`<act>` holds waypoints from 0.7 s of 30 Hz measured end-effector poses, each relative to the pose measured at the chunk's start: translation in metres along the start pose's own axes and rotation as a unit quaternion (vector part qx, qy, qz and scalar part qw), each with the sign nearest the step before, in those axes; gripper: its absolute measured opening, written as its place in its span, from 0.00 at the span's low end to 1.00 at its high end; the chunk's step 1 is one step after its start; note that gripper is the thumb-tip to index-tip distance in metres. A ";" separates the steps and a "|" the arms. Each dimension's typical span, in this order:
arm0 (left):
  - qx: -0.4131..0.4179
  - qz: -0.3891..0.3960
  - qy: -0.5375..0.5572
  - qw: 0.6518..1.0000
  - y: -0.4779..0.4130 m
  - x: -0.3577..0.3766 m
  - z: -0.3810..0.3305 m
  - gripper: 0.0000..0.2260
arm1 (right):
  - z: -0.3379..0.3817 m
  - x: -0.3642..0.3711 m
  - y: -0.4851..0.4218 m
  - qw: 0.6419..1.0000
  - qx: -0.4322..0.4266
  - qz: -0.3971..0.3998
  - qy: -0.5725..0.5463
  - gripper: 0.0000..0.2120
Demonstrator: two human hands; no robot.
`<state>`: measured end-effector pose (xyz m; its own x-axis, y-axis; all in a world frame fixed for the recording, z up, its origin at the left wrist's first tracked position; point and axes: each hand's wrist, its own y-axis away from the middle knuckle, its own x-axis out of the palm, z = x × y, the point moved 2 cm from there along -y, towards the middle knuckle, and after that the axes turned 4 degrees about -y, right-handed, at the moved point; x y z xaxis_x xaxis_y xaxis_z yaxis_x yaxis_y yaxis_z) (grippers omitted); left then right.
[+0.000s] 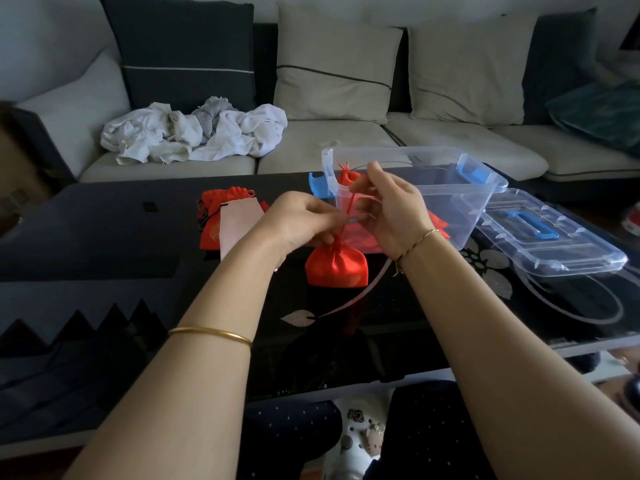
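A small red drawstring pouch (336,268) hangs just above the dark glass table (104,233), its neck cinched tight. My left hand (300,220) pinches the red cord right above the neck. My right hand (388,206) pinches the upper part of the cord, whose ends stick up near the clear plastic box (460,199). More red pouches lie inside that box, partly hidden behind my right hand.
Other red pouches (216,216) and a pale card (239,220) lie on the table to the left. The box lid (550,237) with a blue handle rests to the right. Behind the table a sofa (346,140) holds crumpled white cloth (194,133).
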<state>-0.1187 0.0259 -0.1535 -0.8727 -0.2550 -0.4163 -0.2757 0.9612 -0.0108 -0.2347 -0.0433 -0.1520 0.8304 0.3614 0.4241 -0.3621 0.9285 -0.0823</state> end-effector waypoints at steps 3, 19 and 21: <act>0.012 0.003 -0.039 0.999 0.000 0.004 -0.002 0.03 | 0.000 0.006 0.001 0.999 -0.013 0.011 0.039 0.16; -0.024 -0.061 0.045 0.997 -0.003 0.002 0.005 0.08 | -0.003 -0.002 0.006 0.940 -0.025 0.093 0.326 0.09; -0.030 -0.084 0.048 0.995 -0.003 0.001 0.005 0.09 | -0.004 -0.003 0.008 0.922 -0.055 0.110 0.366 0.09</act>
<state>-0.1164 0.0230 -0.1586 -0.8463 -0.4224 -0.3246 -0.4413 0.8972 -0.0167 -0.2386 -0.0372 -0.1574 0.8197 0.4660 -0.3330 -0.5447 0.8139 -0.2020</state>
